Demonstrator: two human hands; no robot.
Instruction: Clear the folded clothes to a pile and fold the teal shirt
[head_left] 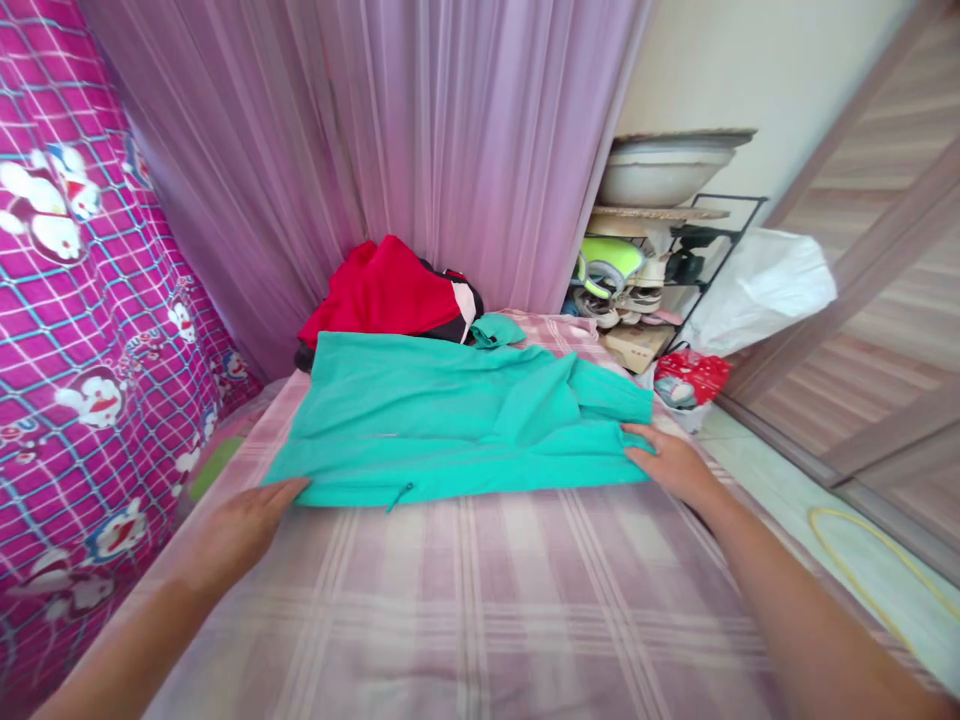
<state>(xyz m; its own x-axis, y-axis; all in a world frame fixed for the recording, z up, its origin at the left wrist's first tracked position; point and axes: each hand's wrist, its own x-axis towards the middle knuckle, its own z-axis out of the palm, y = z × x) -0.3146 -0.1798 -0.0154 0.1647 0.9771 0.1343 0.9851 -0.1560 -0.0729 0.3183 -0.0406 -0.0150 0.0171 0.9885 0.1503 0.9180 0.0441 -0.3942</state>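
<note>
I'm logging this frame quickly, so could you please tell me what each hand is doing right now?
Left hand: open, fingertips at the teal garment's near-left corner.
Right hand: on its right edge; grip cannot be told.

— Where does the spread garment [450,420] lie?
— Across the middle of the bed [480,600], its hem toward the near edge.
— And the hands?
— The left hand [240,525] is at its near left corner, the right hand [671,462] at its near right corner, both touching it.
— Behind it?
— A heap of clothes [390,290] at the far edge, against the curtain [390,130]. A shoe rack [660,270] stands off the bed's far right corner.
</note>
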